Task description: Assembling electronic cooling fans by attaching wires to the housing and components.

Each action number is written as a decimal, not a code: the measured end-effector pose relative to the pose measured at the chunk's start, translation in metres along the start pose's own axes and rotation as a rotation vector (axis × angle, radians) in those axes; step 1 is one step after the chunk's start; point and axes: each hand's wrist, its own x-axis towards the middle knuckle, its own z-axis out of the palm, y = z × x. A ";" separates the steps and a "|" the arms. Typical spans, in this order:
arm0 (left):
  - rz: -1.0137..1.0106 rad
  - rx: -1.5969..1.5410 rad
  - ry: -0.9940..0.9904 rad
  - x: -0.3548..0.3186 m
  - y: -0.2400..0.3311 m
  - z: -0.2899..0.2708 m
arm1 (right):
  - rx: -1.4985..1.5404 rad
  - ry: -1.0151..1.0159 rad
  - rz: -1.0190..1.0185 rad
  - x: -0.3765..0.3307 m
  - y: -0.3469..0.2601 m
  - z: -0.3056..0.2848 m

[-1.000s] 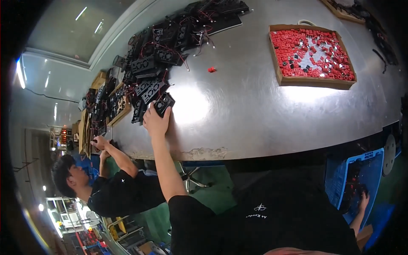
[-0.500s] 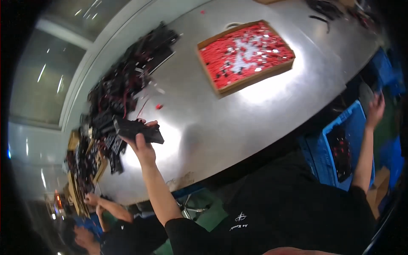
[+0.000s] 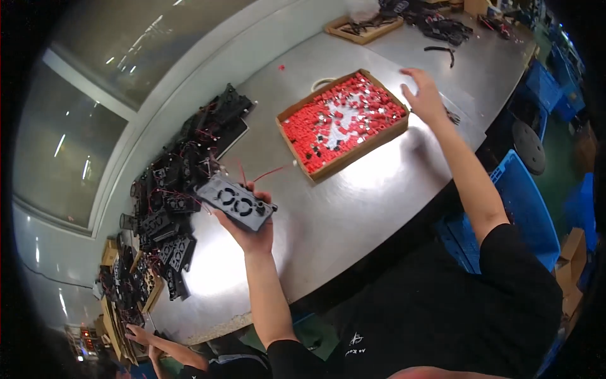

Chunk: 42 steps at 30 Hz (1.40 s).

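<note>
My left hand (image 3: 252,234) is closed round a dark plastic housing (image 3: 237,201) with two round openings in its greyish face. Thin red wires stick up from its far side, over the metal table. My right hand (image 3: 426,95) is empty, thumb and fingers apart. It hovers just beyond the right end of a shallow cardboard tray (image 3: 360,151), which is filled with small red pieces (image 3: 303,136); some whitish backing shows in their middle.
Along the wall at left lies a long heap of black housings with wires (image 3: 170,183). Another person's hands (image 3: 142,335) work at the lower left. A blue crate (image 3: 524,208) stands beside the table at right. A second cardboard tray (image 3: 366,31) lies at the far end.
My right hand has come from beside the blue crate at right to the table, near the red pieces. The housing in my left hand has turned, showing its two round openings.
</note>
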 end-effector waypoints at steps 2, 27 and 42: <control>-0.159 -0.020 -0.001 -0.006 0.004 -0.016 | 0.307 -0.243 -0.015 0.006 -0.056 0.036; -0.455 0.300 -0.016 -0.032 -0.048 0.015 | 1.390 -0.779 0.332 -0.080 -0.221 0.067; -0.358 0.513 0.088 -0.044 -0.052 0.021 | 1.065 -0.545 -0.105 -0.086 -0.222 0.063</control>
